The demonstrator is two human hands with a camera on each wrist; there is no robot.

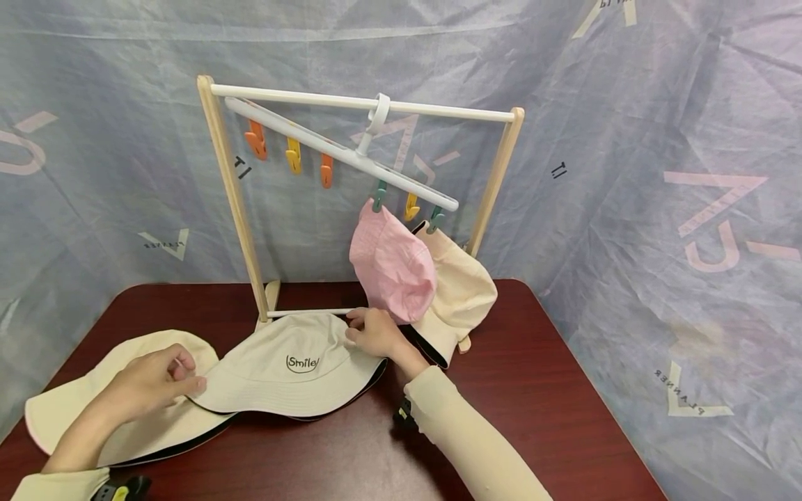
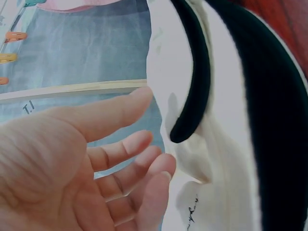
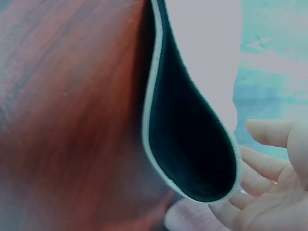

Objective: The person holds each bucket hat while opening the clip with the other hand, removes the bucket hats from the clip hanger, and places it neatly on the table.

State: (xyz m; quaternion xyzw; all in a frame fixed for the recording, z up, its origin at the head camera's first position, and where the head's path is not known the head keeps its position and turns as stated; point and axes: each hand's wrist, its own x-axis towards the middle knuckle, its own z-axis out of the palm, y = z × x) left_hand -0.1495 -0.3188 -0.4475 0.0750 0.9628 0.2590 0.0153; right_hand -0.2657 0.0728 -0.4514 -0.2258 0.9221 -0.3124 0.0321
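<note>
Off-white "Smile" hat stands between two hands: left hand at its left brim tip, right hand beside its crown's right, thumbs parted from relaxed fingers. Left of hat, one cream hat; right, pink hat, second cream hat; above, six clips.

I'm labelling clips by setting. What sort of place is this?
Probably a makeshift filming corner: printed cloth hangs around a table, which bears a small rack and its hanger, with a pink hat clipped on.
</note>
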